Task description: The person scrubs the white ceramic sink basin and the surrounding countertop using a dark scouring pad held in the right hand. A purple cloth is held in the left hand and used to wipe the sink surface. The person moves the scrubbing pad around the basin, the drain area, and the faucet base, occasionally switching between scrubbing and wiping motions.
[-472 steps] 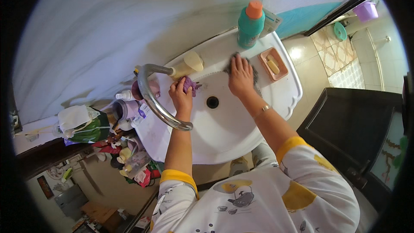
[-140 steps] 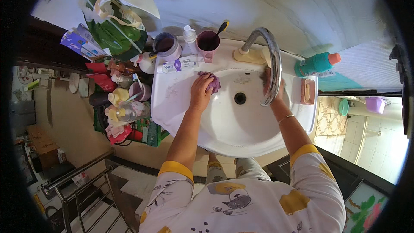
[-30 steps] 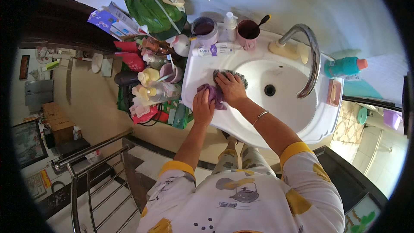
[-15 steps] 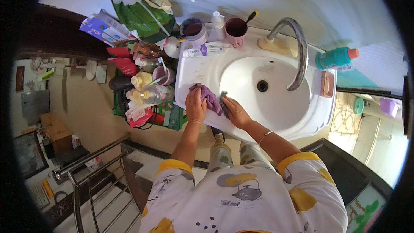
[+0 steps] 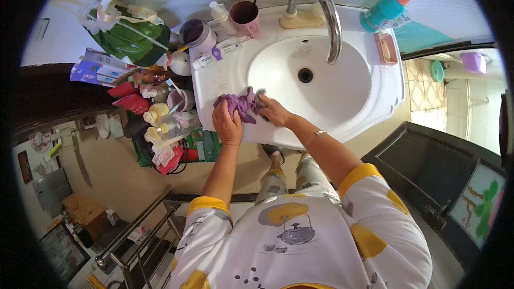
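Observation:
At the front left of the white washbasin (image 5: 214,77), my left hand (image 5: 228,124) is closed on a crumpled purple cloth (image 5: 242,105), which rests on the basin's flat ledge. Just right of it, my right hand (image 5: 276,111) is closed over a small dark grey-green pad (image 5: 261,93), mostly hidden under the fingers; its exact kind cannot be made out. The pad touches or nearly touches the cloth's right end. Both hands are left of the bowl, which has a dark drain hole (image 5: 305,75).
A curved chrome faucet (image 5: 333,27) arches over the bowl. Along the back stand a pink mug (image 5: 244,21), a pump bottle (image 5: 220,17) and a toothpaste tube (image 5: 218,56). A teal bottle (image 5: 381,15) and soap dish (image 5: 386,49) are right. Bottles crowd the left side.
The whole view has shifted, so the basin sits higher and further left. The purple cloth is more bunched under my left hand, and my right hand with the pad is turned more sideways.

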`<action>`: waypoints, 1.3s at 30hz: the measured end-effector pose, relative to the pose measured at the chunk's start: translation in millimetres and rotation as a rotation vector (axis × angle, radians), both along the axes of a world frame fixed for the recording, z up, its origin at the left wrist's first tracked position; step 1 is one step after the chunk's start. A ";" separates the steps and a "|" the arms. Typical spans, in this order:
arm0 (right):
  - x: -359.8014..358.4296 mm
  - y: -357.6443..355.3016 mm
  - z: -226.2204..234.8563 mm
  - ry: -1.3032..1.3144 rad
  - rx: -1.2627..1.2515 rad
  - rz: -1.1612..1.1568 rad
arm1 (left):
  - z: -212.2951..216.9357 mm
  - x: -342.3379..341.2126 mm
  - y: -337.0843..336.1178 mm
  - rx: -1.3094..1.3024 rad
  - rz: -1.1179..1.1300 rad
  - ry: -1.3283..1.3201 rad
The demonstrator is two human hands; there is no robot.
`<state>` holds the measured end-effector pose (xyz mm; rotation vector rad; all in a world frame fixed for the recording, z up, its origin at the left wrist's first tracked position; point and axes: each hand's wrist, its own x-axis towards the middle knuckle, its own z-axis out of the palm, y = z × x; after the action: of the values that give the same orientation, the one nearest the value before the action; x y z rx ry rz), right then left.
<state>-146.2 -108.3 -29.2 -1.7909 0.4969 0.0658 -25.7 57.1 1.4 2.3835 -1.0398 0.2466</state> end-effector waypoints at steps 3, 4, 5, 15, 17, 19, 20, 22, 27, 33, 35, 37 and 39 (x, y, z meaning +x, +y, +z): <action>-76.9 -53.9 -20.4 0.288 -0.186 0.346 | 5.8 -5.0 -2.7 -0.032 -0.026 0.049; -97.0 -78.8 -9.5 0.491 -0.272 0.468 | 7.9 -2.8 -0.7 -0.039 -0.039 0.069; -98.5 -97.8 32.3 0.683 -0.445 0.499 | 7.7 -0.4 4.1 -0.026 -0.036 0.062; 114.9 -31.8 -78.4 0.020 0.168 -0.699 | 7.2 -3.0 -3.3 -0.005 -0.067 0.065; 144.2 -93.6 -62.5 -0.055 0.730 -1.148 | 7.3 -3.1 0.8 0.024 -0.051 0.074; 145.2 -154.9 -11.8 -0.243 1.071 -1.464 | 2.4 -6.4 13.4 0.045 -0.031 0.061; 131.3 -163.3 17.8 -0.369 1.010 -1.443 | 1.9 -8.0 18.5 0.037 -0.031 0.072; 115.2 -195.5 5.1 -0.556 0.727 -1.494 | 2.6 0.1 4.8 0.003 -0.052 0.064; 126.4 -59.1 -115.7 -0.085 0.166 -0.866 | 9.6 -1.0 -3.5 -0.018 -0.087 0.077; 30.5 -42.7 1.6 -0.068 0.402 -0.334 | 3.3 -0.5 2.5 -0.002 -0.043 0.046; 16.6 -36.4 29.4 0.105 0.189 -0.113 | 5.9 -2.5 2.0 0.020 -0.027 0.046; 11.3 -18.6 22.0 0.000 0.114 -0.200 | 5.6 -2.7 0.4 0.038 -0.030 0.040; 18.7 -29.8 6.6 -0.016 -0.145 -0.206 | 6.4 0.3 -4.1 0.049 -0.056 0.045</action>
<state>-127.5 -138.0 -22.5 -1.8693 0.6862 -0.1306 -25.3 53.0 7.8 2.3887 -1.1011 0.1476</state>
